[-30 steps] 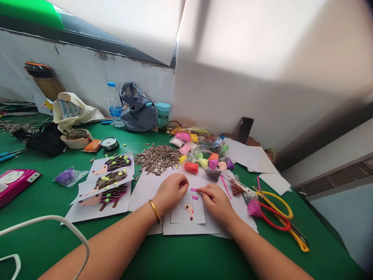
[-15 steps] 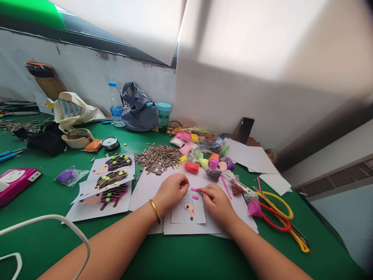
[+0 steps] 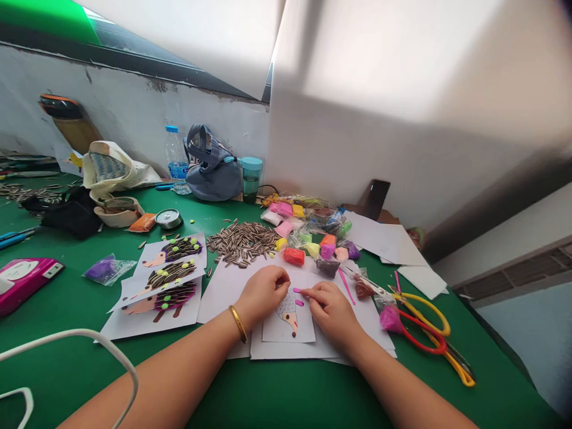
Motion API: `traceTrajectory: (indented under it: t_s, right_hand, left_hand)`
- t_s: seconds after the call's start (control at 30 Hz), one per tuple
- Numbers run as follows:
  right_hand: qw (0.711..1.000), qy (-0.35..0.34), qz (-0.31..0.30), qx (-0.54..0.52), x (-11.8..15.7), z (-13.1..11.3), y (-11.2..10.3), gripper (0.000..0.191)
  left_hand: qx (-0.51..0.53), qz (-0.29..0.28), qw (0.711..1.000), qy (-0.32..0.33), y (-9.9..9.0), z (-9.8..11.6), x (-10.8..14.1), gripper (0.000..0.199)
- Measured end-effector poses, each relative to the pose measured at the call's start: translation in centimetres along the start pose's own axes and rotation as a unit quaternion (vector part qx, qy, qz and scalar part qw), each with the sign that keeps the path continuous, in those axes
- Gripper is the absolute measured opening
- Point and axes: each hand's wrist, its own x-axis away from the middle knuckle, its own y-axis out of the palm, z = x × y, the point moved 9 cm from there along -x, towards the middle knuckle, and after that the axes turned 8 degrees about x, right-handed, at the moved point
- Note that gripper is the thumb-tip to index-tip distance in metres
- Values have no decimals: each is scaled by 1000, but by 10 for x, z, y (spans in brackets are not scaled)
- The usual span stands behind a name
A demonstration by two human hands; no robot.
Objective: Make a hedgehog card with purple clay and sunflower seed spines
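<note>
A hedgehog picture on a paper card (image 3: 274, 333) lies on white sheets between my hands, its peach face (image 3: 289, 322) towards me. Two small strips of pink modelling clay rest on the drawn body, the lower pink strip (image 3: 299, 302) apart from my fingers. The tip of my right index finger touches the upper pink strip (image 3: 297, 290); the other fingers of my right hand (image 3: 333, 313) are curled in. My left hand (image 3: 266, 293) is closed over the card's upper left, thumb and fingertips together, and what they pinch is hidden. A gold bangle (image 3: 238, 325) circles the left wrist.
Sunflower seeds (image 3: 243, 241) are heaped beyond my left hand, near bagged coloured clay (image 3: 294, 256). Finished hedgehog cards (image 3: 174, 298) overlap at left. Scissors with yellow and red handles (image 3: 424, 333) lie at right. A white cable (image 3: 67, 333) loops across the lower left.
</note>
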Motion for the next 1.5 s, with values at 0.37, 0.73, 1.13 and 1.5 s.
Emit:
traceTrajectory:
  t_s: [0.37,0.73,1.13,1.5]
  right_hand:
    - [1000,13,5,-26,0,8,-2,33]
    - [1000,3,-8,-1,1,3,0,34]
    - [1000,8,-1,-10,1,6,-1,34]
    - [1000,-9,16,19,2,2,-3,33]
  left_hand:
    - [3,-3,1000,-4,0,0,0,9]
    - [-4,0,1000,2,-1,1,1,9]
    - [-1,-1,1000,-2,-1,2,1,9]
    - [-1,-2,1000,2,0,2,0,10]
